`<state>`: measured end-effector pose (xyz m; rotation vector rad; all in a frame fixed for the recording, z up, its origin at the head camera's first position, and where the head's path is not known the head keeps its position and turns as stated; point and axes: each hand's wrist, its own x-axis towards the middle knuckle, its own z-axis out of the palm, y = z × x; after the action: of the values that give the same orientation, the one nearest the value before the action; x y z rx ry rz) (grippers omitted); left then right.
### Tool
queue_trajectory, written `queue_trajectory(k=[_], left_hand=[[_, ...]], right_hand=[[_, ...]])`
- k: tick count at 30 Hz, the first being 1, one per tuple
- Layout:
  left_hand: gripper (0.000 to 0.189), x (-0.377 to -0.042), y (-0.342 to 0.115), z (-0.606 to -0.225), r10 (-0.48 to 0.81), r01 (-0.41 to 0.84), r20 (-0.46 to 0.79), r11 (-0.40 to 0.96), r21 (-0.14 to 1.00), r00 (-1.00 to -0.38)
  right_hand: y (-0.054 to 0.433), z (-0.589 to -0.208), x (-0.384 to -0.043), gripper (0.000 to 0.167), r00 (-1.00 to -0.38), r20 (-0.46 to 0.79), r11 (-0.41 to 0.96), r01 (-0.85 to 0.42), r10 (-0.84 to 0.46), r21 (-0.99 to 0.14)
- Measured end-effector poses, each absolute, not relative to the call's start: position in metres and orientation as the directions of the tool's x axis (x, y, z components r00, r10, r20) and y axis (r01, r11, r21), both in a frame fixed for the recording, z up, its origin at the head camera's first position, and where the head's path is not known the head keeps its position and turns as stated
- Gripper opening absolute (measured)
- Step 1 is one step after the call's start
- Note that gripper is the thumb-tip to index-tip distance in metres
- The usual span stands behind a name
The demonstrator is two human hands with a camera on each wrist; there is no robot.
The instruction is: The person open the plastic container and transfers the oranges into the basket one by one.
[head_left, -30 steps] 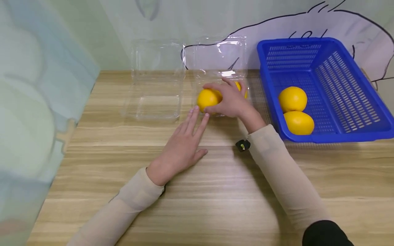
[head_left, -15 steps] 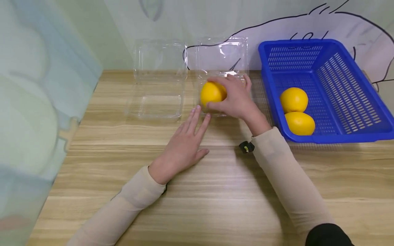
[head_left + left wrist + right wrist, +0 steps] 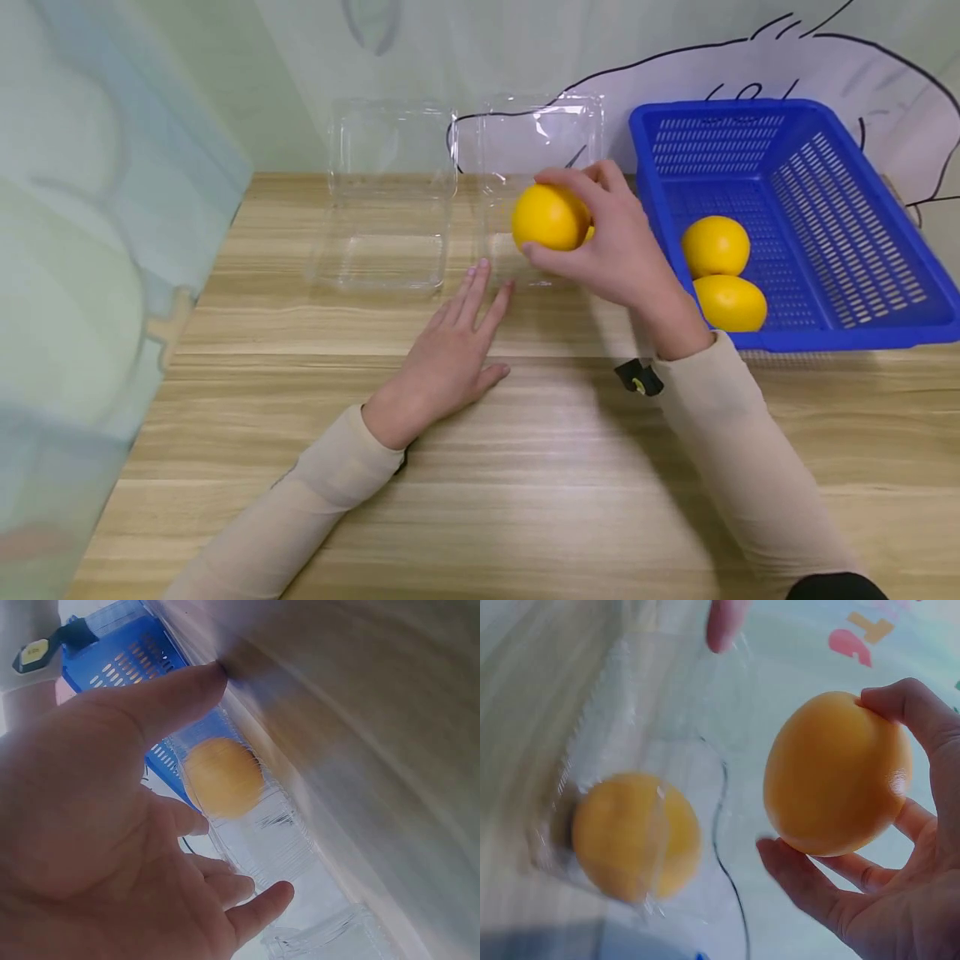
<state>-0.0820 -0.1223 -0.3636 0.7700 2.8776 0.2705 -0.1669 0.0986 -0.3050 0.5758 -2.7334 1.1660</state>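
My right hand [image 3: 622,246] grips an orange [image 3: 550,218] between thumb and fingers. The fruit is raised above the right clear plastic clamshell box [image 3: 498,250], whose lid stands open at the back. Inside that box sits a second orange [image 3: 635,836], mostly hidden by my right hand in the head view but plain in both wrist views. My left hand [image 3: 446,362] lies palm down with straight, spread fingers. Its fingertips reach the near left corner of the right box; whether they touch it, I cannot tell.
Left of the first box stands another clear clamshell box [image 3: 390,260], lid open and nothing in it. At the right, a blue plastic basket [image 3: 832,338] holds two oranges [image 3: 716,247] along its left wall. A painted backdrop [image 3: 300,67] rises behind the wooden table [image 3: 480,517].
My right hand has lifted the orange out of the right box and moved it up and to the right. The left hand has stayed in place.
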Motion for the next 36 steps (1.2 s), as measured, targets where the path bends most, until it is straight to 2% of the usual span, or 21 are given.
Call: queue_trajectory(k=[9,20,29,36], left_hand=[[0.105,-0.084,-0.122,-0.364,0.488,0.462,-0.128,0.866,0.192,-0.863],[0.104,-0.084,-0.122,-0.364,0.487,0.452,-0.137,0.863,0.224,-0.863],[0.105,-0.083,-0.122,-0.366,0.487,0.454,-0.139,0.865,0.211,-0.862],[0.106,-0.085,-0.121,-0.365,0.491,0.459,-0.136,0.863,0.208,-0.861]], right_hand=[[0.134,-0.291,-0.151,0.064,-0.92,0.297,0.642,-0.392,-0.257,-0.659],[0.188,-0.288,-0.14,0.067,-0.956,0.271,0.689,-0.272,-0.114,-0.671],[0.234,-0.292,-0.133,0.065,-0.976,0.211,0.781,-0.087,0.059,-0.619],[0.266,-0.3,-0.127,0.072,-0.976,0.13,0.838,0.076,0.172,-0.54]])
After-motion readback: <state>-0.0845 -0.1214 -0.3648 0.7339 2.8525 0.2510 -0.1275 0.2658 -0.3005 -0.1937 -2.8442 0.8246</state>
